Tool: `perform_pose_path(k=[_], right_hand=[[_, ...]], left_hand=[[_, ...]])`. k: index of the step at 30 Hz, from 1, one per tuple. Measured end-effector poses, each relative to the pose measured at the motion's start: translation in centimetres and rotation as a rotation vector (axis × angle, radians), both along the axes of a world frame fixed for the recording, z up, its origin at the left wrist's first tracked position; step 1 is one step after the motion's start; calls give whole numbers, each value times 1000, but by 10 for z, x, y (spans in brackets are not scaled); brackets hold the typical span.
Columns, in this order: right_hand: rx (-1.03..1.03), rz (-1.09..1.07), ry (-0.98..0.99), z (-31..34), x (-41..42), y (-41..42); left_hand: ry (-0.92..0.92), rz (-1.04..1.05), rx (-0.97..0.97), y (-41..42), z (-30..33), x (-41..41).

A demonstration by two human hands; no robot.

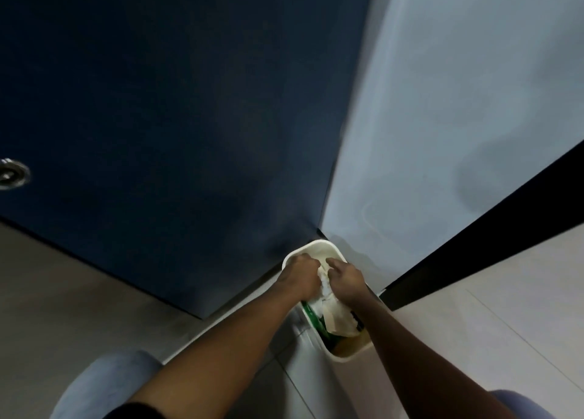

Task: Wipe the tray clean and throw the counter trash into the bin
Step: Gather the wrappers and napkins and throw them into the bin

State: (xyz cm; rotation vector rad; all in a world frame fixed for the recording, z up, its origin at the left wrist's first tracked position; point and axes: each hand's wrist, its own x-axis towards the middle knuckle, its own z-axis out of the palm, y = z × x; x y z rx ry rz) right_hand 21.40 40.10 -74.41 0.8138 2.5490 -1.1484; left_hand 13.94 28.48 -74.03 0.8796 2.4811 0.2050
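White plastic bin (319,246) sits on the floor in the corner where the dark blue panel (158,87) meets the pale grey panel (442,102). I see both hands over its open top. Left hand (300,275) and right hand (346,279) have fingers curled, pinching crumpled white paper trash (325,289) between them, above more paper and something green in the bin.

Bin (319,245) mouth crowded – both hands, wadded paper (325,295) – dark cabinet (164,102) close behind.
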Motion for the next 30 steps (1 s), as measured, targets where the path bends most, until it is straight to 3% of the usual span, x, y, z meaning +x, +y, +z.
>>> perform_pose_path(k=[3, 6, 12, 15, 19, 25, 30], right_hand=[[43, 35, -33, 31, 18, -12], [18, 21, -74, 108, 37, -30], [49, 111, 23, 370, 41, -63], [-53, 68, 109, 495, 34, -68], [4, 175, 266, 625, 14, -86], [-65, 388, 455, 706, -54, -159], [-276, 437, 480, 717, -94, -258]], left_hand=[[-60, 36, 60, -12, 40, 11], [-147, 105, 114, -31, 120, 29], [-164, 325, 236, -62, 364, 48], [-122, 349, 362, -77, 485, 46], [-3, 396, 550, -100, 600, 39], [250, 643, 619, -186, 693, 5], [359, 760, 590, -285, 723, -16]])
